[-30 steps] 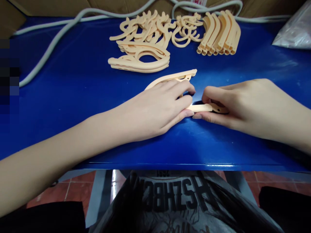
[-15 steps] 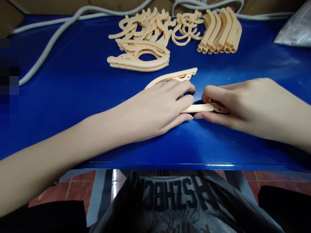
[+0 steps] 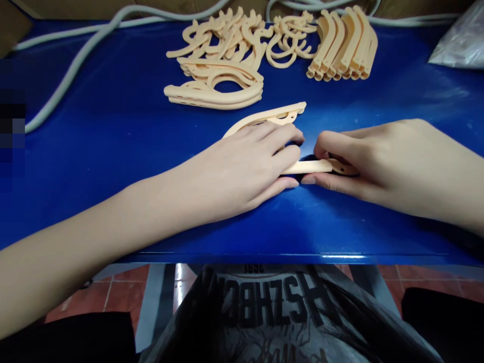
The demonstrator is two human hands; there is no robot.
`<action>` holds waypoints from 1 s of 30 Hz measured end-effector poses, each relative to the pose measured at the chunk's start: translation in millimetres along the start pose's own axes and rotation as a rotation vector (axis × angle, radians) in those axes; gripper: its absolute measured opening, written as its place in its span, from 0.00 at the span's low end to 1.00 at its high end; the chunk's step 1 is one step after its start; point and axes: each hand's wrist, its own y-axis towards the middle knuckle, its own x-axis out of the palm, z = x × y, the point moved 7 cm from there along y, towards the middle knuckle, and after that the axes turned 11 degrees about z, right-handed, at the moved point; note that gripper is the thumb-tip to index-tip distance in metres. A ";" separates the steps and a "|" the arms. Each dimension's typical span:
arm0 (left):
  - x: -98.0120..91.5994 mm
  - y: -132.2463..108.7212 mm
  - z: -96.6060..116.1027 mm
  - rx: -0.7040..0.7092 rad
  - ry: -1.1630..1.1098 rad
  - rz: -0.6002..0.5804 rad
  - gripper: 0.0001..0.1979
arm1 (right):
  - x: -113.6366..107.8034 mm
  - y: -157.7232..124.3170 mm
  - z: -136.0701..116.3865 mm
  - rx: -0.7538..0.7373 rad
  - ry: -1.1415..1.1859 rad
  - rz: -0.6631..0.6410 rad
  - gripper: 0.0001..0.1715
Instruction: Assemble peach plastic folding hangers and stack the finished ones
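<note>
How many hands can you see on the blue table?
2. The left hand partly covers a cream piece; the right hand is at that piece's right end. No other hand shows.

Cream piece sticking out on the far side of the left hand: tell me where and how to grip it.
Pinch the cream piece near its right tip, probably best from the far right: that narrow end juts past the left hand, which hides the piece's other end.
</note>
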 end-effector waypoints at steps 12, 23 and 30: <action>-1.2 0.5 -0.8 -0.019 -0.036 -0.015 0.14 | 0.5 -1.0 -0.9 0.009 -0.005 -0.025 0.44; 0.0 -1.3 -2.6 -0.004 0.007 -0.034 0.16 | -0.2 -2.2 0.7 0.011 -0.092 -0.024 0.36; -0.6 -0.5 -3.3 -0.038 -0.047 -0.026 0.15 | -0.2 -1.3 -1.6 0.008 -0.080 -0.019 0.33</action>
